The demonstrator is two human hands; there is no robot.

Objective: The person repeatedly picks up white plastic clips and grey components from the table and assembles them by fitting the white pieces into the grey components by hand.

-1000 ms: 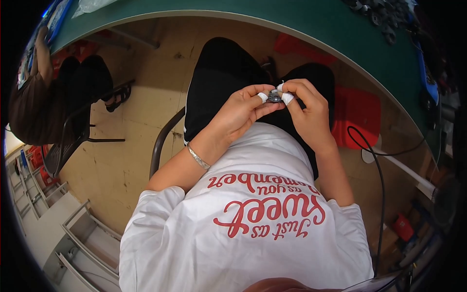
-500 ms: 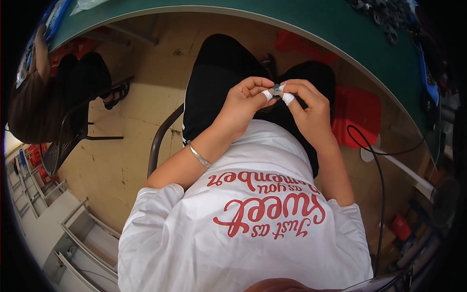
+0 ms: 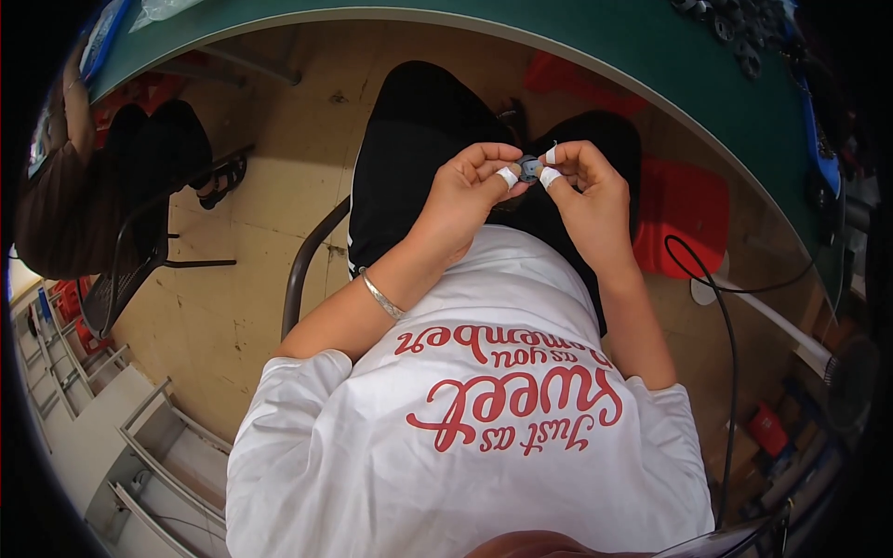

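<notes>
Above my lap, a small round dark-grey part sits between my two hands. Its exact kind is too small to tell. My left hand pinches it from the left, with white tape wrapped round the thumb. From the other side my right hand touches its right edge with the taped thumb, while the taped index finger is raised a little away from it. The fingers partly cover the part.
A green table with a pale curved edge lies ahead. Dark small parts are heaped at its far right. A red stool and a looping black cable are on my right. Another person sits at left.
My right index finger has lifted off the grey part and its tape end now stands up. The part has turned slightly, showing more of its round face.
</notes>
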